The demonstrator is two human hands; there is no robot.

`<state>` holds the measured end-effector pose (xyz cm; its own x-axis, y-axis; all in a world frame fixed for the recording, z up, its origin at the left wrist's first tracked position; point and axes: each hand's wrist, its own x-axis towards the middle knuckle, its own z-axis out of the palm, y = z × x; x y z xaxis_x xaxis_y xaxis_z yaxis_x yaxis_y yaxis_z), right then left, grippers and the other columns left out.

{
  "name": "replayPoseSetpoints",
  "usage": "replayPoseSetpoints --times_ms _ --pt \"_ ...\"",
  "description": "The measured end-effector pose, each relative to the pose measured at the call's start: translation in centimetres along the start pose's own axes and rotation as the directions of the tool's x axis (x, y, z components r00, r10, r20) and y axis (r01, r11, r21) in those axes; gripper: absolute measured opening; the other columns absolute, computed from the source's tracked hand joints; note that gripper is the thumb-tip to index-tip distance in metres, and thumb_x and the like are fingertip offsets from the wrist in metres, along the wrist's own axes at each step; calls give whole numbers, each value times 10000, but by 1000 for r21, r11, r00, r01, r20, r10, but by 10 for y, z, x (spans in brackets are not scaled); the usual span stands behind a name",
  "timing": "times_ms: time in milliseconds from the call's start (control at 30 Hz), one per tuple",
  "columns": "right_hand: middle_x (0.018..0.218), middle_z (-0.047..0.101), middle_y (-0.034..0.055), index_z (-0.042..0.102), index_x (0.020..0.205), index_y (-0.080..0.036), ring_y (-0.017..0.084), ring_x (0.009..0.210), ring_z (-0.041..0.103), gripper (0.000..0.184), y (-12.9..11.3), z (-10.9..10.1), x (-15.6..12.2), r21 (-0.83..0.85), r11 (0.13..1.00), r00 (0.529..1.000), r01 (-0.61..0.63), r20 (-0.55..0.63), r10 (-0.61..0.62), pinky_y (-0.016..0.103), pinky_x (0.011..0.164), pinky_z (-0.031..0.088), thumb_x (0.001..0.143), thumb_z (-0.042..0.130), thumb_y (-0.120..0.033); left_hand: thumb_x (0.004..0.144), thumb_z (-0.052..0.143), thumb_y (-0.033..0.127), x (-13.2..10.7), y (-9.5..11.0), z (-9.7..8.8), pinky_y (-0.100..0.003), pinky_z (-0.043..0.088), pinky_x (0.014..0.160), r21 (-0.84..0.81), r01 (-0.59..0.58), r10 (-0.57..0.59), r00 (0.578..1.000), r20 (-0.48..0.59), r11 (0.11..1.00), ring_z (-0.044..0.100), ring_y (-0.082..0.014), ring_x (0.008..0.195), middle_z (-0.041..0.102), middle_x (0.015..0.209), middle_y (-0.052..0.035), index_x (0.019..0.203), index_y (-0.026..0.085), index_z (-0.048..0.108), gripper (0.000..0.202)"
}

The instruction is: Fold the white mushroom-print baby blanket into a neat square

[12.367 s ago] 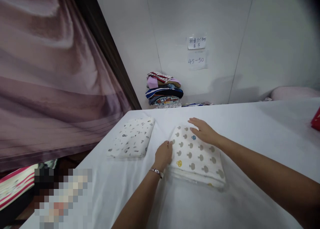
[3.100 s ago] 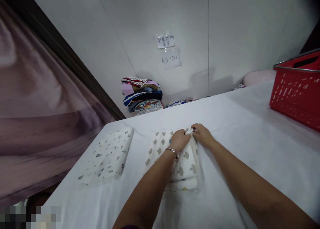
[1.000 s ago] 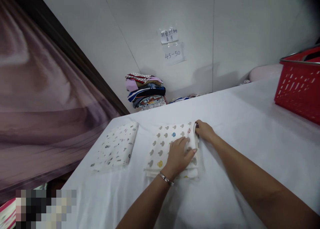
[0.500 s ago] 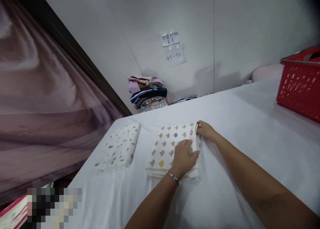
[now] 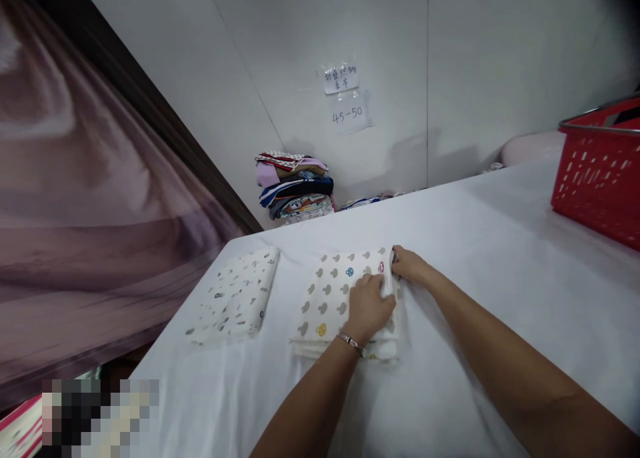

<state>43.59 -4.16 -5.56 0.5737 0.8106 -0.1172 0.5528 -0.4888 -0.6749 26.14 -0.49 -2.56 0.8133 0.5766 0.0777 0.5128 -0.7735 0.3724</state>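
A folded white cloth [image 5: 327,305] printed with grey mushroom shapes and a few coloured ones lies on the table in front of me. On its right part rests my left hand [image 5: 369,306], a bracelet at the wrist, its thumb and fingers apart over the fabric. My right hand [image 5: 409,266] grips the cloth's far right corner; its fingertips are partly hidden by the fold. To the left lies a second folded cloth [image 5: 233,298], white with small dark prints, touched by neither hand.
A white sheet covers the table [image 5: 480,298]. Near the right edge stands a red plastic basket [image 5: 595,178]. Beyond the far edge, a pile of folded fabrics [image 5: 295,185] is against the wall, below paper signs [image 5: 345,98]. A pinkish curtain [image 5: 100,231] hangs at the left.
The left hand's fingers have moved slightly up toward the cloth's right edge. The right hand keeps its grip on the corner. The view has shifted very slightly.
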Motion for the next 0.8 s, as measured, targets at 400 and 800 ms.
replayPoseSetpoints --times_ms 400,800 --pt "901 678 47 536 1140 -175 170 769 602 427 7 -1 1 51 998 999 37 26 -39 231 631 408 726 578 -268 710 453 147 8 -8 -6 -283 404 923 -187 66 -61 998 34 980 547 -185 1007 620 1080 -28 1081 225 603 407" --pt "1060 647 84 533 1129 -168 190 897 591 431 5 0 0 -22 998 998 54 8 -54 231 688 393 713 589 -265 743 518 254 13 7 -2 -311 419 810 46 130 -130 991 2 990 561 -221 956 605 1043 -67 965 200 567 234"
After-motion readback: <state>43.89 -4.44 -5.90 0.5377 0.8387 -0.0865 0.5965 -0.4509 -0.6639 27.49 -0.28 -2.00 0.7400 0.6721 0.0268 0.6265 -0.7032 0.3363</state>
